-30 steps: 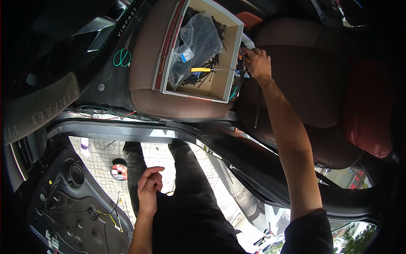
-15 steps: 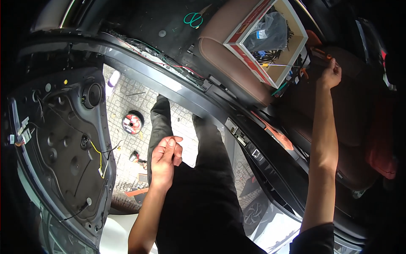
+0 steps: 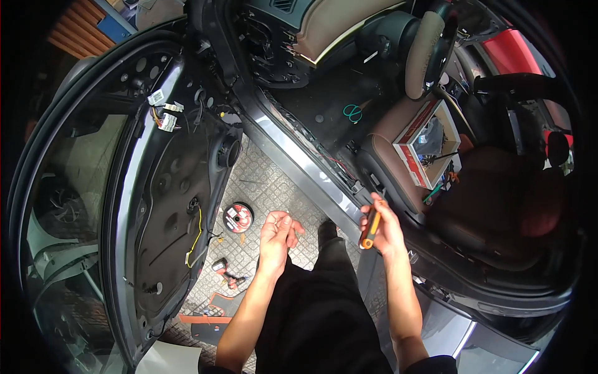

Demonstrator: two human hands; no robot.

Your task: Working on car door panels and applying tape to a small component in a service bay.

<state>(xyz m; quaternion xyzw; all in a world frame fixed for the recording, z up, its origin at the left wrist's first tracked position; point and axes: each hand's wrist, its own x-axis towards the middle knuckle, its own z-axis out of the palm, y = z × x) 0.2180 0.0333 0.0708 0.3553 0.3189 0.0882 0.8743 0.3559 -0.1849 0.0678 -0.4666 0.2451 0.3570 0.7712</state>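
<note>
In my right hand (image 3: pixel 389 228) is an orange-and-dark utility knife (image 3: pixel 372 228), its rounded orange end pointing down toward me. The fingers are wrapped round it, above the car's door sill. My left hand (image 3: pixel 278 243) is held over the paving with thumb and forefinger pinched together. Whatever lies in that pinch, if anything, is too small to make out. Beyond the right hand, on the brown seat (image 3: pixel 393 163), stands an open red-and-white cardboard box (image 3: pixel 411 156) holding a plastic bag and dark small parts.
An open car door (image 3: pixel 168 193) with bare inner panel and loose wires stands at left. On the paving lie a spool (image 3: pixel 238 218) and a red-and-black power drill (image 3: pixel 229 274). Green-handled scissors (image 3: pixel 352 113) lie on the car floor, short of the steering wheel (image 3: pixel 427 53).
My right hand has come back from the seat beside the box and now holds the orange knife near my left hand. The left hand stays pinched. The view has swung toward the steering wheel.
</note>
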